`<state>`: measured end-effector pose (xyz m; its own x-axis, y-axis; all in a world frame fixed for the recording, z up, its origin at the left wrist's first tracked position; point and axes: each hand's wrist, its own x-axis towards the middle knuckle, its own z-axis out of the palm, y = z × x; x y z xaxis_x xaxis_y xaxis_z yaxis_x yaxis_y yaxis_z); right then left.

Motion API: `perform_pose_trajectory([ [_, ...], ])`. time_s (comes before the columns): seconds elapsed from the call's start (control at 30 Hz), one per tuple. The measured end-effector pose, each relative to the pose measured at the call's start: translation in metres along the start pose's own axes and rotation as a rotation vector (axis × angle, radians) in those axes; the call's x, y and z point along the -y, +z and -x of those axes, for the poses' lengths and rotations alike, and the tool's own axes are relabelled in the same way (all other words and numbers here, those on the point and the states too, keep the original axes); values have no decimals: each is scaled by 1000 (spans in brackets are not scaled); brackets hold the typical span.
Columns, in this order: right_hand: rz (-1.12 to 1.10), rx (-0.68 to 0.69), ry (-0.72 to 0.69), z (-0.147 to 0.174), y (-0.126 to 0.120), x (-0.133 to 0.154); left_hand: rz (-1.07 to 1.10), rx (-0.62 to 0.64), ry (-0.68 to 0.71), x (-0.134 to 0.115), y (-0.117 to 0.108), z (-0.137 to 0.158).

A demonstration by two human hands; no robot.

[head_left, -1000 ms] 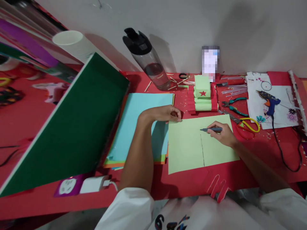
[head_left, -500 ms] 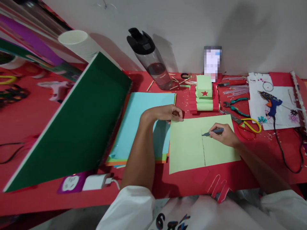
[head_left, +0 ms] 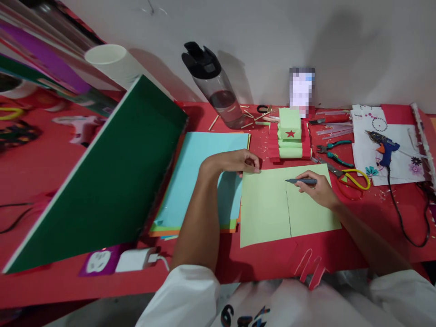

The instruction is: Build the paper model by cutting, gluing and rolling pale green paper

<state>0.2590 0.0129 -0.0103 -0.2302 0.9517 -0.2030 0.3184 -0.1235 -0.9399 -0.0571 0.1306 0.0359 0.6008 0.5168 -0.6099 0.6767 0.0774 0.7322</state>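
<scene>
Head view: 1 dark line (head_left: 288, 210) climbs from the lower edge of the pale green sheet (head_left: 262, 206), right of centre; the stretch above is unmarked. My right fingers (head_left: 309, 174) grip the grey pen (head_left: 311, 181) over the sheet; my curled left fingers (head_left: 253, 160) meet its upper-left corner, pinching or pressing, I can't tell.

Two hands are in view: one left hand (head_left: 238, 161) and one right hand (head_left: 317, 188). There is one pen (head_left: 310, 181), one green sheet (head_left: 262, 204) with one line (head_left: 289, 213), and one paper stack (head_left: 211, 147), its sheets uncountable. One bottle (head_left: 220, 88), one screen (head_left: 301, 86), one board (head_left: 109, 172), one charger (head_left: 132, 260). Two glue guns: one blue glue gun (head_left: 384, 152), one pink glue gun (head_left: 80, 127). One pair of pliers (head_left: 323, 149), at least one pair of scissors (head_left: 335, 170). One box (head_left: 289, 121) carries one star (head_left: 290, 133). Several wooden sticks (head_left: 214, 122), too jumbled to count.
</scene>
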Motion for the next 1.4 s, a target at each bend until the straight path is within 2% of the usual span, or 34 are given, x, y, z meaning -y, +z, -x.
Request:
perform_pose_trajectory([
  [0.5, 2, 30, -1, -1, -2, 2, -14, 1, 21, 2, -1, -1],
  [0.93, -8, -57, -41, -12, 4, 1, 5, -3, 16, 5, 0, -3],
  [1.23, -12, -20, -38, -12, 2, 6, 7, -1, 37, 6, -1, -4],
  [1.4, -42, -61, -43, -14, 3, 2, 18, -5, 42, 6, 0, -4],
])
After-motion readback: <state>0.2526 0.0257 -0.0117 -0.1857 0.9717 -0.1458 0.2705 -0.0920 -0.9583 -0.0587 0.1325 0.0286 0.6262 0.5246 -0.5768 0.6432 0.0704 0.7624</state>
